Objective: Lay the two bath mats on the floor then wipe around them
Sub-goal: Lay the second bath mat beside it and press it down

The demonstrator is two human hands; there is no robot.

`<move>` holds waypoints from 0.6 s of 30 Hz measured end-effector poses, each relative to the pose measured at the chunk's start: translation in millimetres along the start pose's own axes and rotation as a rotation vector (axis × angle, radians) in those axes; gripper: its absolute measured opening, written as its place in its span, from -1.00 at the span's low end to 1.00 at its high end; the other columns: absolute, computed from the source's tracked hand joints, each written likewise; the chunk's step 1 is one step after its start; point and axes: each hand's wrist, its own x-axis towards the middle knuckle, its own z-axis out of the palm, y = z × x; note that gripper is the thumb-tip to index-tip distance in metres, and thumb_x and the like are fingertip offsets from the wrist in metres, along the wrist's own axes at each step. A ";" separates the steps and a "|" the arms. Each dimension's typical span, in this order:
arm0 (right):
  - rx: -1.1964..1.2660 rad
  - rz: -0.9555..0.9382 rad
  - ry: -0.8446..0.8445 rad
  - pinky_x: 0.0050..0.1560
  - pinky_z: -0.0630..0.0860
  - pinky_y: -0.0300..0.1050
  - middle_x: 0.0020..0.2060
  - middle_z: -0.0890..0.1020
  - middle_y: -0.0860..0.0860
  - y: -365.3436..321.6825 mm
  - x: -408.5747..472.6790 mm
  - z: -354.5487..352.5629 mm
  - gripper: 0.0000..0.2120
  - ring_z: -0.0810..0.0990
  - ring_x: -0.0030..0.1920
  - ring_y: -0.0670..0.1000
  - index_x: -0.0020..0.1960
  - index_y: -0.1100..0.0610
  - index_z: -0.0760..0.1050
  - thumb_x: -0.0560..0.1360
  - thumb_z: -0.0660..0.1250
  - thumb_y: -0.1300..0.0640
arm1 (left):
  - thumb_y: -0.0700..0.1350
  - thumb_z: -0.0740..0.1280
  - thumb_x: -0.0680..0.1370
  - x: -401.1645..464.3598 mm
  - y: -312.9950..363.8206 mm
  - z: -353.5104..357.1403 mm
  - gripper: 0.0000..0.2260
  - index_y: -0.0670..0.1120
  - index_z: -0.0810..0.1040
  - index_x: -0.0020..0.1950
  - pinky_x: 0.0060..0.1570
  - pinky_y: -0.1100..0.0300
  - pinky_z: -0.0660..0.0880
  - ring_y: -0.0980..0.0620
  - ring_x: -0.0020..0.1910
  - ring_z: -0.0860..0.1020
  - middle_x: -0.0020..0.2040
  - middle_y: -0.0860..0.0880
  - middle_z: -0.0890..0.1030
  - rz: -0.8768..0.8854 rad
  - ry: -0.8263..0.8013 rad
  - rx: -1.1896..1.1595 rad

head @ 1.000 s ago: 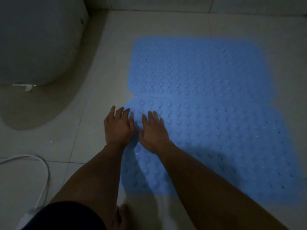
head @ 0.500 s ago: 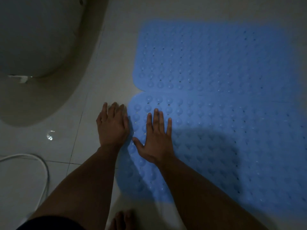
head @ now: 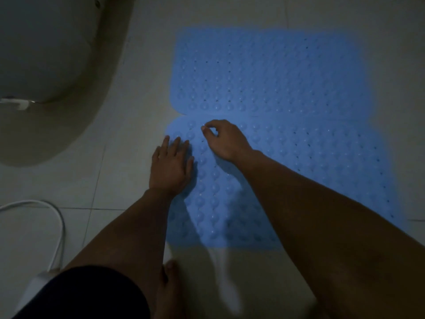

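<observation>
Near mat [head: 287, 180]: blue, studded with small bumps, lying flat on the tiled floor [head: 138, 100]. Its far edge meets the far mat along a seam.

Far mat [head: 264, 72]: same blue, same bumps, flat on the floor just beyond the near mat, touching it edge to edge.

Left hand [head: 171, 168]: fingers straight and spread, palm down on the left edge of the near mat, fingertips near its far left corner. Grip apart, holding nothing.

Right hand [head: 224, 139]: on the near mat just right of the left hand, close to the seam. Fingers curled, thumb and forefinger brought together at the mat's surface; whether they pinch anything cannot be told.

Toilet [head: 46, 65]: pale, left of both mats, well apart.

White cord [head: 57, 217]: on the floor left of the near mat.

Bare foot [head: 170, 284]: just short of the near mat's near edge.
</observation>
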 end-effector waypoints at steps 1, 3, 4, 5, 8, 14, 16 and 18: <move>-0.005 -0.017 0.024 0.33 0.49 0.03 0.25 0.63 0.03 5.1 2.3 -0.7 -0.63 0.58 0.26 0.06 0.22 0.01 0.63 0.60 0.24 -0.18 | 0.21 -0.03 0.66 -1.4 4.4 9.4 -0.38 -0.07 0.25 0.64 0.56 -0.24 0.12 -0.23 0.66 0.06 0.65 -0.17 0.22 0.027 -0.057 0.004; -0.026 -0.063 0.069 0.27 0.53 0.09 0.17 0.65 0.01 16.2 7.1 -0.5 -0.65 0.59 0.22 0.06 0.14 -0.02 0.65 0.57 0.22 -0.19 | 0.26 -0.06 0.66 -5.8 11.1 27.0 -0.34 -0.04 0.04 0.70 0.62 -0.22 -0.06 -0.18 0.68 -0.14 0.70 -0.13 -0.01 0.040 -0.124 0.028; -0.037 -0.085 0.092 0.25 0.53 0.11 0.15 0.65 0.01 21.3 10.1 -0.2 -0.66 0.59 0.21 0.06 0.12 -0.02 0.65 0.57 0.22 -0.18 | 0.28 -0.06 0.67 -7.8 13.0 34.8 -0.33 -0.03 -0.03 0.70 0.62 -0.22 -0.12 -0.15 0.67 -0.21 0.71 -0.10 -0.10 0.037 -0.109 0.049; -0.044 -0.106 0.110 0.23 0.54 0.11 0.13 0.65 0.00 25.7 13.8 -0.2 -0.67 0.59 0.20 0.06 0.10 -0.02 0.65 0.57 0.22 -0.17 | 0.30 -0.05 0.67 -8.9 14.5 40.2 -0.31 -0.03 -0.06 0.70 0.62 -0.22 -0.13 -0.14 0.67 -0.24 0.71 -0.09 -0.13 0.031 -0.077 0.069; -0.067 -0.156 0.140 0.16 0.54 0.13 0.04 0.65 -0.03 35.9 28.3 3.9 -0.68 0.59 0.15 0.05 0.04 -0.01 0.64 0.59 0.20 -0.17 | 0.34 0.00 0.66 -11.1 15.5 48.3 -0.28 -0.04 -0.04 0.70 0.62 -0.23 -0.08 -0.13 0.68 -0.20 0.71 -0.09 -0.12 0.019 -0.015 0.093; -0.066 -0.240 0.242 0.12 0.53 0.05 0.05 0.64 -0.01 46.1 38.2 11.0 -0.77 0.56 0.16 0.06 0.02 0.06 0.64 0.60 0.27 -0.05 | 0.32 0.06 0.66 -10.3 16.1 48.2 -0.27 -0.04 -0.02 0.70 0.60 -0.26 -0.03 -0.13 0.68 -0.17 0.71 -0.09 -0.11 0.017 -0.008 0.075; -0.055 -0.246 0.254 0.12 0.52 0.05 0.05 0.64 -0.02 46.1 37.7 11.3 -0.78 0.56 0.16 0.05 0.01 0.05 0.64 0.60 0.27 -0.04 | 0.32 0.05 0.66 -9.8 14.0 47.8 -0.27 -0.04 -0.04 0.70 0.61 -0.25 -0.05 -0.13 0.68 -0.19 0.71 -0.10 -0.12 0.012 -0.026 0.084; -0.053 -0.241 0.240 0.13 0.52 0.06 0.06 0.64 -0.02 45.9 34.8 9.6 -0.77 0.56 0.16 0.05 0.02 0.06 0.64 0.59 0.27 -0.04 | 0.29 0.04 0.67 -8.9 12.1 47.8 -0.29 -0.04 -0.04 0.70 0.61 -0.25 -0.06 -0.13 0.68 -0.19 0.71 -0.11 -0.13 0.018 -0.032 0.083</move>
